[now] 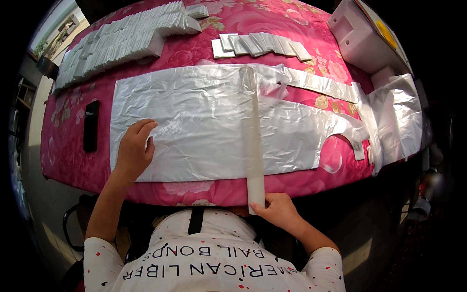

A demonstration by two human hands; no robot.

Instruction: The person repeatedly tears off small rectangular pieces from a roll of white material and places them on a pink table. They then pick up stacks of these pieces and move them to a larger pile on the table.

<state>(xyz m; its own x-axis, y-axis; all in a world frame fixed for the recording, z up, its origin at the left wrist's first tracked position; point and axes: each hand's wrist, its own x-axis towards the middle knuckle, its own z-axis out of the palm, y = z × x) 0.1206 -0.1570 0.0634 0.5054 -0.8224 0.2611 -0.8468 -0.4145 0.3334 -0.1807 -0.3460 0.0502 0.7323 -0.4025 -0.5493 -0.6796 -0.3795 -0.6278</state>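
Note:
A thin, silvery-white plastic apron (194, 121) lies spread across the table, with cut-out edges and strap-like strips toward its right end. My left hand (134, 150) is over its left part, fingers curved and thumb apart, nothing between them. Whether the fingertips touch the plastic, I cannot tell. At the table's front edge my right hand (277, 211) grips the near end of a long, translucent white bar (253, 141). The bar lies crosswise over the apron, right of its middle, and its far end reaches nearly to the apron's back edge.
Folded plastic packets (112, 46) stand packed in rows at the back left. Several more packets (262, 45) overlap at the back middle. A black phone (91, 126) rests at left. More loose plastic sheeting (396, 119) hangs over the right edge, near a white box (360, 36).

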